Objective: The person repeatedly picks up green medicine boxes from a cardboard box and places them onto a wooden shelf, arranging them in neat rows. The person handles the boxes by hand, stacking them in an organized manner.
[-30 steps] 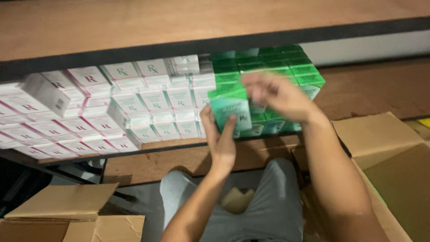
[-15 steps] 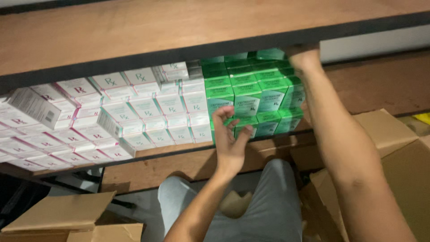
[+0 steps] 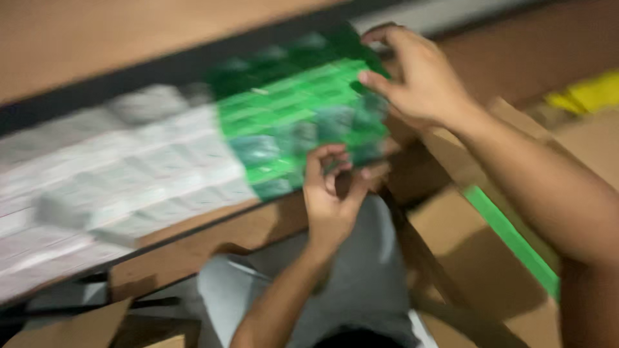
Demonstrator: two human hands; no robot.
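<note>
Frame is motion-blurred. Green boxes sit stacked on a wooden shelf, right of a block of white boxes. Right hand rests on the upper right corner of the green stack, fingers curled over its edge, not closed around a single box. Left hand is under the stack's lower right edge, fingers bent against the bottom row; can't tell if it pinches a box. Cardboard cartons on the floor, right.

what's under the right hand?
The right hand rests on the stacked green boxes at their upper right edge. Whatever lies behind those boxes is hidden, and the picture is blurred.
</note>
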